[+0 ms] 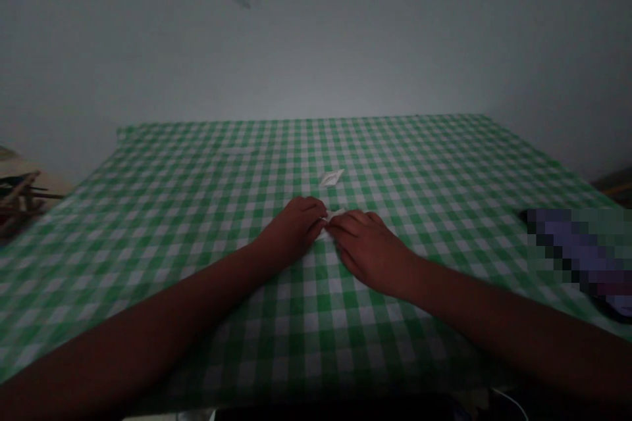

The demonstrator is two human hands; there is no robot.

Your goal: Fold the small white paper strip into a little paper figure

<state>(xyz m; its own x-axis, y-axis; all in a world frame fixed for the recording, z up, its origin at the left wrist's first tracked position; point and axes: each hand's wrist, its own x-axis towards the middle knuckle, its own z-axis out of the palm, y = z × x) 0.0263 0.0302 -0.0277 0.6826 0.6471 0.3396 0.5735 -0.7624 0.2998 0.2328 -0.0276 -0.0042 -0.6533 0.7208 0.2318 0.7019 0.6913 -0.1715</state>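
My left hand and my right hand meet near the middle of the table, fingers closed. Between their fingertips is a small piece of white paper, mostly covered by the fingers, so its shape is hard to make out. Both hands rest low over the tablecloth. Just beyond them lies a small folded white paper, slanted and pointed at its ends, touched by neither hand.
A green and white checked cloth covers the table. Off to the right lies a dark-edged, flat object, partly blurred out. A pale wall stands behind the table. Wooden pieces show at the far left.
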